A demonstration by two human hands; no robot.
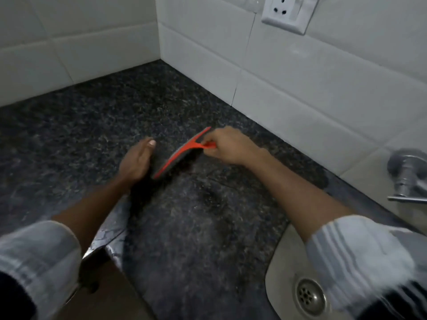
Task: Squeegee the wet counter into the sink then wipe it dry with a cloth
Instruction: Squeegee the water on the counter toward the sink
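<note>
Head view: right hand (231,145) pinches the handle of the squeegee (182,153), whose blade meets the wet bench (196,215) far from the sink (284,262). Left hand (136,161), open and empty, rests beside it. Squeegee likely light, stiff, flexible-edged; handle is the hold.

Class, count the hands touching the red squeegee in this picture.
1: the right hand grips the red plastic squeegee by its handle. The left hand lies open beside the blade, seemingly apart.

The person wears a pale grey-white shirt with darker grey stripes, clearest on the right sleeve (360,255). The left sleeve (39,257) looks alike but blurred. Both sleeves end below the elbow, forearms bare.
</note>
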